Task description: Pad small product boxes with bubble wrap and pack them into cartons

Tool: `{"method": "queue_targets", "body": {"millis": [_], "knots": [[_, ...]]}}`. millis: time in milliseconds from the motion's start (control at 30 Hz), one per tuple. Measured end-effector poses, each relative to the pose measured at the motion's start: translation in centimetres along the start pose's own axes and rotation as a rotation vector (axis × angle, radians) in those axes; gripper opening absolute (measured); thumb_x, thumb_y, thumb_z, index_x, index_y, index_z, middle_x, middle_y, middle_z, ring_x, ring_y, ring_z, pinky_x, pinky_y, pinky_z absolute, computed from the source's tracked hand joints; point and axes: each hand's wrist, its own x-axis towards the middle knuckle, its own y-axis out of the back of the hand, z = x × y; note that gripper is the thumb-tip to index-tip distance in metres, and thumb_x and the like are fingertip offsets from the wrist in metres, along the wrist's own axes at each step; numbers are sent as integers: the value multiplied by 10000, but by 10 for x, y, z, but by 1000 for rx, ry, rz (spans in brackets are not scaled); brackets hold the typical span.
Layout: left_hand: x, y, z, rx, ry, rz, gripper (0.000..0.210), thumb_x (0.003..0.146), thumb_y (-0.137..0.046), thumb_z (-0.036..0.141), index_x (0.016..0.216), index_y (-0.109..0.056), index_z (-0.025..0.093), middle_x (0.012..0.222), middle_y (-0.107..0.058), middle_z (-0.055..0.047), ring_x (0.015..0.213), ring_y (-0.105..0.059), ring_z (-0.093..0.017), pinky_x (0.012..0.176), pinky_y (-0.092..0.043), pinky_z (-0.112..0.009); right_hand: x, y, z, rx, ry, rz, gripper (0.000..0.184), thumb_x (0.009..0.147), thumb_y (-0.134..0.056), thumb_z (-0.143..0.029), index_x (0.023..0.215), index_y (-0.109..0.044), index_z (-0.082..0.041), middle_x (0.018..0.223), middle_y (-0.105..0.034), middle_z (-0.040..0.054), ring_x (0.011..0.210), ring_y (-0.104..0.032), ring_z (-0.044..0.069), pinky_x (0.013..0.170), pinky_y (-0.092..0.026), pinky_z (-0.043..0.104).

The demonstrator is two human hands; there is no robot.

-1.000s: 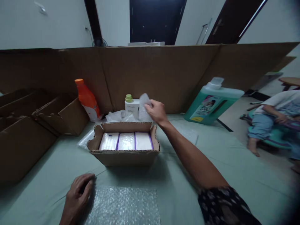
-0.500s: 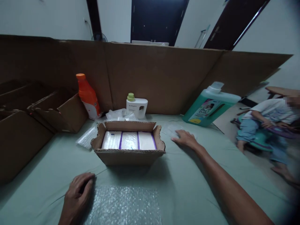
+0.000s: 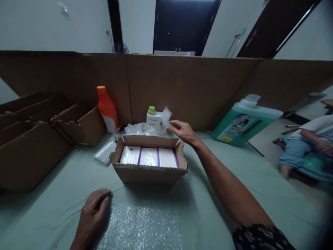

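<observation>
My right hand [image 3: 183, 131] is raised behind the right end of an open cardboard box [image 3: 151, 174]. Between its thumb and fingers it pinches a small piece of clear plastic wrap [image 3: 165, 117], held in front of a white bottle with a green cap [image 3: 153, 119]. White packs with purple edges [image 3: 148, 156] sit side by side in the box. My left hand [image 3: 95, 206] rests on the table with its fingers curled, beside the left edge of a flat sheet of bubble wrap [image 3: 143, 227]. Its fingertips are hidden, so anything under them cannot be seen.
Crumpled plastic wrap [image 3: 137, 130] and a bubble wrap piece [image 3: 105, 152] lie behind the box. An orange bottle [image 3: 108, 113] and cardboard bins [image 3: 39, 152] stand left; a green jug [image 3: 246, 121] leans right. A cardboard wall [image 3: 192, 90] backs the table. Another person [image 3: 312, 139] sits far right.
My right hand has lifted the plastic piece off the table and carried it left, behind the box. The whole scene has shifted right in view. My left hand keeps its place by the bubble wrap.
</observation>
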Motion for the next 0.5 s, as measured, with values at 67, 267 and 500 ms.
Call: {"method": "queue_targets", "body": {"millis": [67,267,500], "knots": [[-1,-1,1,-32,29,9,323,849,-597,496,917,-774,235,981,-778,-76,953,-729,-268,876,-599,-420,8,-17,-17,96,33,-112,273,806,-675,-439,860,-732,-178,843,-752,44,790,-643,179,763,-518,306],[-6,5,12,-91,153,131,395,845,-612,497,1080,-719,198,1158,-723,-123,1118,-674,-296,1009,-543,-461,-60,18,8,201,-55,-85,390,848,-598,-516,931,-749,-165,996,-777,119,942,-702,252,902,-530,405],[32,-6,47,-288,165,-114,720,835,-652,453,1487,-442,231,1491,-532,-151,1281,-589,-317,1043,-510,-489,-201,19,42,257,-278,-323,654,708,-769,-515,1263,-644,-191,1235,-714,151,1085,-695,316,903,-577,434]]}}
